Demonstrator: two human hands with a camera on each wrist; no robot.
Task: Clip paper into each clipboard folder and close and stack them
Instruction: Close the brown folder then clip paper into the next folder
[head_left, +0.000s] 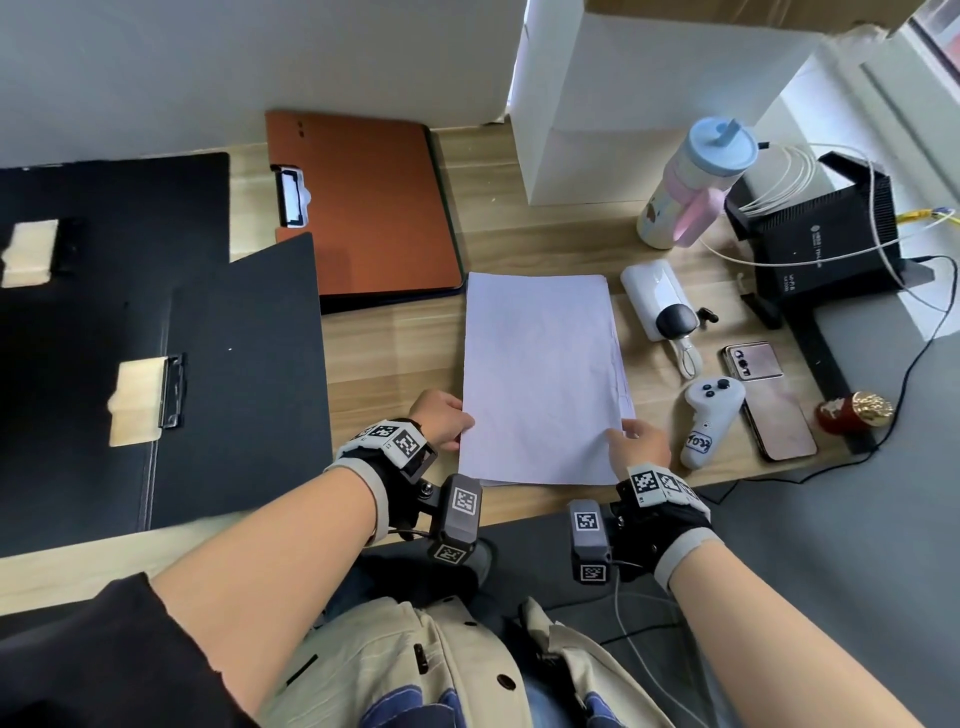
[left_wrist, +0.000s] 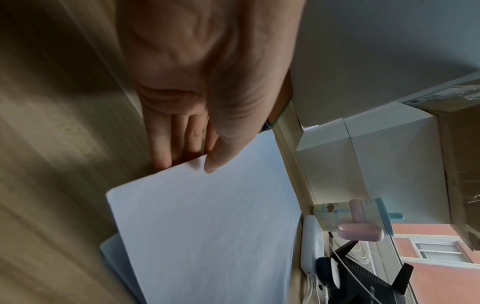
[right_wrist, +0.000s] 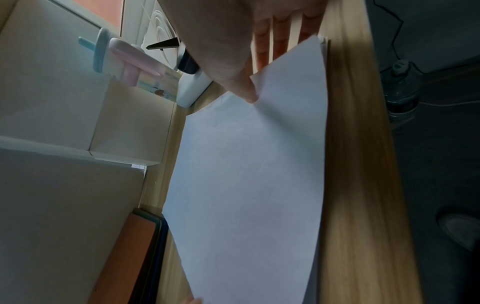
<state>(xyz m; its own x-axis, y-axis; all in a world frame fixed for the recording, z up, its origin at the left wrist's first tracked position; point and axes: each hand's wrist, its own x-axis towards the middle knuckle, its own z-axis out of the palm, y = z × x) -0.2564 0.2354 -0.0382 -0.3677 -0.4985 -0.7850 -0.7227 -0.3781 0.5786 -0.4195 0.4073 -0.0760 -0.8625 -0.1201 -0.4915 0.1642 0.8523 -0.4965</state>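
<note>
The pale wooden desk (head_left: 395, 343) in front of me carries everything. The biggest things on it are the two open black clipboard folders at my left: the nearer one (head_left: 244, 384) lies flat with its metal clip (head_left: 174, 389) over a strip of tan backing, the farther one (head_left: 114, 208) sits behind it. Beyond them a closed rust-orange clipboard folder (head_left: 374, 208) rests on top of a darker one, against the white wall panel.

Between my arms lies the stack of plain white paper sheets (head_left: 540, 379), near the desk's front edge and just right of the nearer black folder.

My left hand (head_left: 441, 423) pinches the stack's left edge, thumb on top and fingers (left_wrist: 166, 144) slid underneath. My right hand (head_left: 641, 441) does the same at the right edge near the corner, thumb pressing the top sheet, fingers (right_wrist: 279, 33) below. Only the upper sheets seem to be coming up; more paper lies flat beneath.

I judge the paper light, limp and slippery sheet against sheet, so it will sag and may fan apart. Holding opposite long edges keeps it level; a slight bow across the width would stiffen it for sliding under the clip.

To my right are a white game controller (head_left: 704, 421) and a pastel lidded drinking cup (head_left: 691, 182).
</note>
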